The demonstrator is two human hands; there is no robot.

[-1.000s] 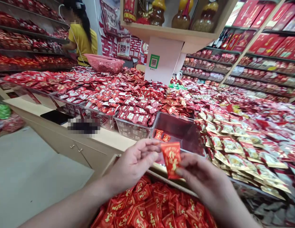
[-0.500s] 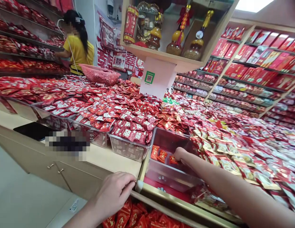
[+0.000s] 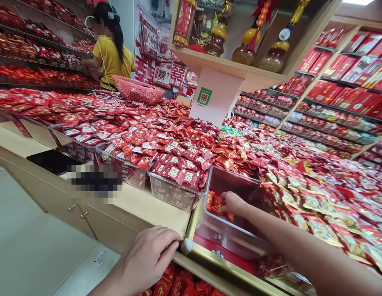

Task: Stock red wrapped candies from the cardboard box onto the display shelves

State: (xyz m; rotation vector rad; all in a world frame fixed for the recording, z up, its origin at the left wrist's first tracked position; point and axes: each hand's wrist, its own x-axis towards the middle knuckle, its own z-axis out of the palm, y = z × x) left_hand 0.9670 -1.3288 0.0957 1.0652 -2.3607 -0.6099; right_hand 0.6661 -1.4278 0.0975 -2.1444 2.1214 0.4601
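My right hand (image 3: 233, 203) reaches into a clear plastic bin (image 3: 229, 233), its fingers closed on one of the small red and orange candy packets (image 3: 210, 200) on the bin floor. Several of these packets lie in a short row under and beside the fingertips. At the wooden corner left of the bin is my left hand (image 3: 154, 250), its fingers curled over the edge of an open drawer (image 3: 203, 271); the fingertips are partly hidden. Larger red packets (image 3: 181, 283) lie inside that drawer, below the left hand.
Heaped red packets in clear bins (image 3: 175, 191) cover the counter. A black phone (image 3: 52, 161) lies on the front ledge. A pink basket (image 3: 138, 91) sits on the heap. A display cabinet (image 3: 228, 68) overhangs the middle. A person in yellow (image 3: 115, 61) stands at the left shelves.
My right hand has shifted left within the bin, onto the small packets. My left hand stays at the drawer edge. The view has swung slightly left.
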